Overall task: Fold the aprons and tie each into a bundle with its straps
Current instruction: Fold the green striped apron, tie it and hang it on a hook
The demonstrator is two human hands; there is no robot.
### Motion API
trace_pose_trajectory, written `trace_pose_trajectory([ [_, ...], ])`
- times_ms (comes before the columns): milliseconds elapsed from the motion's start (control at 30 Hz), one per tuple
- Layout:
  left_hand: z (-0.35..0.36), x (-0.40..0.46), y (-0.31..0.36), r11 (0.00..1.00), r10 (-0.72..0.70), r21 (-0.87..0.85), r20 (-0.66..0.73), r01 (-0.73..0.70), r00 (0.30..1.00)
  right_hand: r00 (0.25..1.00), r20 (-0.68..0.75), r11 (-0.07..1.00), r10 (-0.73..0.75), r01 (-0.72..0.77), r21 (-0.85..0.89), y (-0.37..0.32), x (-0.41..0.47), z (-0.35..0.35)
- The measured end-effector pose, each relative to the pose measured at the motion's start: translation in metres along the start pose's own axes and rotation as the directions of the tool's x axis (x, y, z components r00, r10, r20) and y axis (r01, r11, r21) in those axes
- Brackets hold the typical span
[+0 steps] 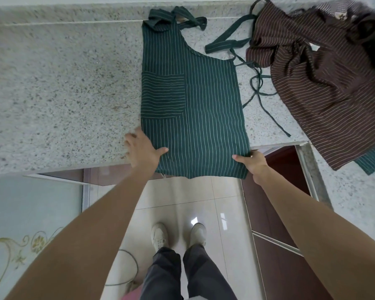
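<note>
Head camera looks down at a speckled stone bench (63,94). On it lies a green apron (204,105) with thin pale stripes. It is folded in half the long way and lies flat, with its pocket (162,94) on the left side. Its bottom edge hangs a little over the front of the bench.

The left hand (142,151) holds the bottom left corner of the green apron. Its thumb lies on top of the cloth and its fingers are spread out beside the cloth on the bench. The right hand (252,162) pinches the bottom right corner, thumb on top and fingers tucked under the cloth.

The green straps (256,83) trail off to the right in a loose tangle. They run up to a brown striped apron (323,72) and one goes under its edge. The brown apron lies in a crumpled heap on the right part of the bench, near the green one. A bit of another green cloth (368,164) peeks out from under the heap.

Below the bench are dark red cupboard doors (279,213), shiny floor tiles (182,202) and the person's pale shoes (178,234).
</note>
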State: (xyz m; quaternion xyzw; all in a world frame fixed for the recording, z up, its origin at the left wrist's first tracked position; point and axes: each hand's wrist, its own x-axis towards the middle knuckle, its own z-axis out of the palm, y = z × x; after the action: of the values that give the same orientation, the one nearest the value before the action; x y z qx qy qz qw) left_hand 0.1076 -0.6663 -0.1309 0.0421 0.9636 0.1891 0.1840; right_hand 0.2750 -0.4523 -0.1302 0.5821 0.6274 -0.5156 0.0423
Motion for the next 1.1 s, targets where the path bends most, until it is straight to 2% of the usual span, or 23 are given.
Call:
trace_pose_trajectory([
  [67, 0.005, -0.002, -0.009, 0.975, -0.17, -0.146, -0.005, 0.168, 0.985, 0.999, 0.014, 0.999, 0.042, -0.042, 0.01, 0.002, -0.001, 0.0],
  [133, 0.003, -0.004, -0.019, 0.945, -0.24, -0.204, 0.1, 0.256, 0.966, 0.999, 0.005, 0.999, 0.051, -0.051, 0.006, -0.001, -0.005, -0.001],
  [200, 0.0, -0.006, -0.028, 0.939, -0.185, -0.255, 0.199, 0.233, 0.962, 0.999, -0.009, 0.999, 0.033, -0.033, 0.022, -0.004, -0.008, -0.002],
  [267, -0.003, -0.013, -0.033, 0.908, -0.131, -0.365, 0.224, 0.208, 0.966, 0.999, -0.038, 0.999, 0.019, -0.018, 0.03, -0.004, -0.011, -0.004],
  [333, -0.01, -0.022, -0.033, 0.81, -0.113, -0.548, 0.202, 0.208, 0.973, 0.998, -0.062, 0.999, 0.021, -0.019, 0.037, -0.004, -0.014, -0.007],
  [400, -0.021, -0.032, -0.032, 0.706, -0.041, -0.672, 0.275, 0.222, 0.961, 0.998, -0.062, 0.997, 0.013, -0.009, 0.071, -0.005, -0.017, -0.01],
  [433, -0.027, -0.037, -0.033, 0.692, 0.033, -0.681, 0.36, 0.238, 0.933, 0.998, -0.062, 0.996, 0.007, -0.001, 0.085, -0.006, -0.019, -0.011],
  [500, -0.037, -0.044, -0.038, 0.739, 0.15, -0.612, 0.558, 0.282, 0.816, 0.999, -0.044, 0.991, 0.003, 0.003, 0.133, -0.009, -0.025, -0.013],
  [567, -0.041, -0.049, -0.043, 0.758, 0.155, -0.549, 0.676, 0.353, 0.721, 1.0, 0.011, 0.983, 0.002, -0.004, 0.183, -0.011, -0.031, -0.015],
  [600, -0.041, -0.049, -0.046, 0.748, 0.131, -0.543, 0.685, 0.382, 0.716, 0.999, 0.036, 0.985, -0.004, -0.002, 0.173, -0.01, -0.033, -0.016],
  [700, -0.04, -0.048, -0.052, 0.718, 0.044, -0.579, 0.593, 0.387, 0.804, 0.998, 0.044, 0.994, -0.037, 0.032, 0.108, -0.007, -0.036, -0.023],
  [800, -0.04, -0.049, -0.051, 0.716, -0.055, -0.606, 0.447, 0.347, 0.893, 0.995, -0.042, 0.996, -0.086, 0.087, 0.018, -0.005, -0.033, -0.028],
  [900, -0.042, -0.056, -0.043, 0.686, -0.081, -0.65, 0.376, 0.326, 0.923, 0.983, -0.092, 0.985, -0.161, 0.153, -0.085, -0.008, -0.033, -0.029],
  [967, -0.045, -0.06, -0.036, 0.621, -0.121, -0.705, 0.344, 0.341, 0.931, 0.979, -0.077, 0.978, -0.189, 0.181, -0.105, -0.009, -0.034, -0.029],
  [1033, -0.048, -0.061, -0.032, 0.579, -0.109, -0.753, 0.309, 0.313, 0.945, 0.986, -0.037, 0.985, -0.164, 0.161, -0.066, -0.011, -0.036, -0.033],
  [1100, -0.055, -0.064, -0.025, 0.618, -0.063, -0.749, 0.256, 0.239, 0.965, 0.995, 0.036, 0.993, -0.098, 0.095, 0.075, -0.014, -0.038, -0.039],
])
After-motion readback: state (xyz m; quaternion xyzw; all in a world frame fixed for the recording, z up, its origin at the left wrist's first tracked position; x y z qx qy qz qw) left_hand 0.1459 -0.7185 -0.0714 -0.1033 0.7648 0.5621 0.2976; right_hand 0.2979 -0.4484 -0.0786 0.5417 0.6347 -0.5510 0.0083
